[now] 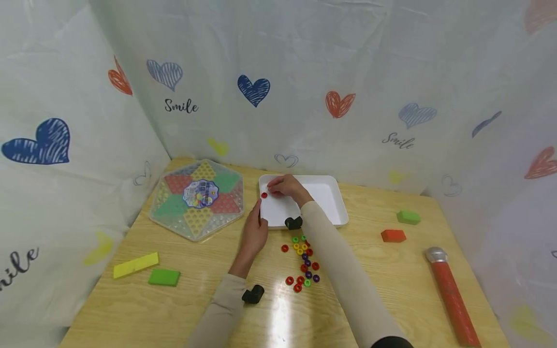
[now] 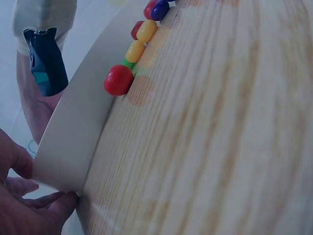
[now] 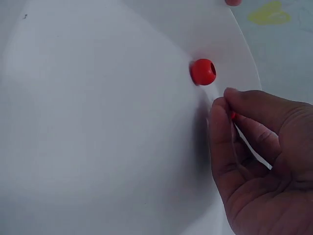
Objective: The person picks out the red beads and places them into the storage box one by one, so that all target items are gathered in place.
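The counter (image 1: 391,290) lies bare right of both hands, the white tray (image 1: 330,203) has its near left corner gripped by the left hand (image 1: 254,232), its floor open beside the right hand (image 1: 285,186), which pinches a red bead (image 3: 233,115), another red bead (image 3: 203,72) just beyond its fingertips against the tray's wall.

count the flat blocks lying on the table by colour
yellow block: 1
green blocks: 2
red block: 1
total: 4
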`<action>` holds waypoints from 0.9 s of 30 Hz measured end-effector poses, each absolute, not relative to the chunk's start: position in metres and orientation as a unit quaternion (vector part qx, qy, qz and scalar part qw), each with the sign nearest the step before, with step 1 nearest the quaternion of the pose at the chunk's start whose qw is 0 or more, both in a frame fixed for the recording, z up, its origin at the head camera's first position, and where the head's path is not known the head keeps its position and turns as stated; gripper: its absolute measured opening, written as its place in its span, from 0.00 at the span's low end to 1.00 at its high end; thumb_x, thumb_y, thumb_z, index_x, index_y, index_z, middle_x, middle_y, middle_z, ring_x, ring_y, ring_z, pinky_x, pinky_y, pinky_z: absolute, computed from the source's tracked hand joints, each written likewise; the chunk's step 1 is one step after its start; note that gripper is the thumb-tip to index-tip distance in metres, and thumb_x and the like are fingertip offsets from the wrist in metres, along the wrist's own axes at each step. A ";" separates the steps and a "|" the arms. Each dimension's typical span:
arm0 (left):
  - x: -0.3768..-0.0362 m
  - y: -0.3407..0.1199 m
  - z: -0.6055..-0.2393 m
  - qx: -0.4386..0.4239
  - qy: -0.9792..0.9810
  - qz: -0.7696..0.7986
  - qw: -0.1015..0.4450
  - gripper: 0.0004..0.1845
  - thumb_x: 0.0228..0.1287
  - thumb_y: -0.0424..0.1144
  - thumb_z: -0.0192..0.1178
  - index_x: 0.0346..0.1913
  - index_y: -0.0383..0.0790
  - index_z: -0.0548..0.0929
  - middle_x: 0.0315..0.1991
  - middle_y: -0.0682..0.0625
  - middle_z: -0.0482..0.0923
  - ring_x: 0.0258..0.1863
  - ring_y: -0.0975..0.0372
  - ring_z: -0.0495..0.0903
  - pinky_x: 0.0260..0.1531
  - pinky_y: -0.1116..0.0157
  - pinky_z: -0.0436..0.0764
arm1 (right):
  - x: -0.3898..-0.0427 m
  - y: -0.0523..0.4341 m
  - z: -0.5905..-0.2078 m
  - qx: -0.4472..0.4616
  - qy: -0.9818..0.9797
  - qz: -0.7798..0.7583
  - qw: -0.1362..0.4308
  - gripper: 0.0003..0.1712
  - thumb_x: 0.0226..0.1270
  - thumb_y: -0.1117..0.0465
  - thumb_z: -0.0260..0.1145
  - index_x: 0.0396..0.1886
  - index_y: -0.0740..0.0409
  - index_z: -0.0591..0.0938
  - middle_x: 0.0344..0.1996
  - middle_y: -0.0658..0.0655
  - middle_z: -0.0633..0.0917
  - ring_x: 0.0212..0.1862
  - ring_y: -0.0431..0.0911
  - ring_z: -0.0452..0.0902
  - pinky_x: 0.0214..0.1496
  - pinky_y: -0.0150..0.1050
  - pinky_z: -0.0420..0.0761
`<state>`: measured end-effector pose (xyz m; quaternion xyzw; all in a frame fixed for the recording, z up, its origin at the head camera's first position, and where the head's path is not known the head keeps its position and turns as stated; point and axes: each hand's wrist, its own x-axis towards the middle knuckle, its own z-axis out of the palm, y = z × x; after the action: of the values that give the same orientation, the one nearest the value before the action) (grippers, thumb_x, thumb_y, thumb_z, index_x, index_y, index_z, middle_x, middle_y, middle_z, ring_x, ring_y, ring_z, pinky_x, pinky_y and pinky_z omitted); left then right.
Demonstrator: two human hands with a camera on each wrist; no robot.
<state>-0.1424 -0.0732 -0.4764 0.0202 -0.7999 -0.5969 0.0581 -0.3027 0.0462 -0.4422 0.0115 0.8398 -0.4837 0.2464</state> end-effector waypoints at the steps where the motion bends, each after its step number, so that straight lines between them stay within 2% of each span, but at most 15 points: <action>1: -0.142 -0.073 -0.476 0.020 -0.800 -0.596 0.059 0.32 0.69 0.26 0.43 0.75 0.35 0.54 0.73 0.39 0.56 0.67 0.54 0.61 0.67 0.53 0.64 | -0.302 0.046 -0.442 0.011 0.843 -0.480 0.244 0.07 0.61 0.65 0.69 0.39 0.58 0.88 0.35 0.55 0.87 0.34 0.41 0.82 0.41 0.31 0.83; 8: -0.142 -0.074 -0.476 0.018 -0.798 -0.600 0.059 0.32 0.68 0.26 0.43 0.75 0.35 0.54 0.73 0.38 0.57 0.62 0.52 0.65 0.64 0.53 0.66 | -0.301 0.046 -0.444 0.007 0.849 -0.471 0.238 0.11 0.61 0.65 0.69 0.43 0.59 0.87 0.37 0.55 0.87 0.32 0.39 0.82 0.39 0.29 0.83; 13: -0.142 -0.073 -0.478 0.019 -0.800 -0.597 0.059 0.31 0.69 0.26 0.43 0.75 0.35 0.54 0.73 0.39 0.57 0.66 0.54 0.62 0.67 0.53 0.65 | -0.298 0.048 -0.441 0.000 0.846 -0.479 0.234 0.12 0.61 0.65 0.69 0.45 0.59 0.86 0.37 0.56 0.86 0.34 0.40 0.81 0.41 0.31 0.83; 27: -0.145 -0.073 -0.482 0.018 -0.794 -0.605 0.063 0.31 0.69 0.26 0.42 0.75 0.36 0.54 0.73 0.38 0.56 0.67 0.51 0.62 0.65 0.52 0.66 | -0.290 0.089 -0.418 -0.031 0.840 -0.506 0.191 0.18 0.67 0.58 0.64 0.56 0.55 0.81 0.54 0.55 0.80 0.54 0.48 0.78 0.56 0.38 0.80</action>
<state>-0.1454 -0.0725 -0.4815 0.0182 -0.7937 -0.6048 0.0625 -0.2904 0.0893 -0.4179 -0.0309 0.8404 -0.5062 0.1912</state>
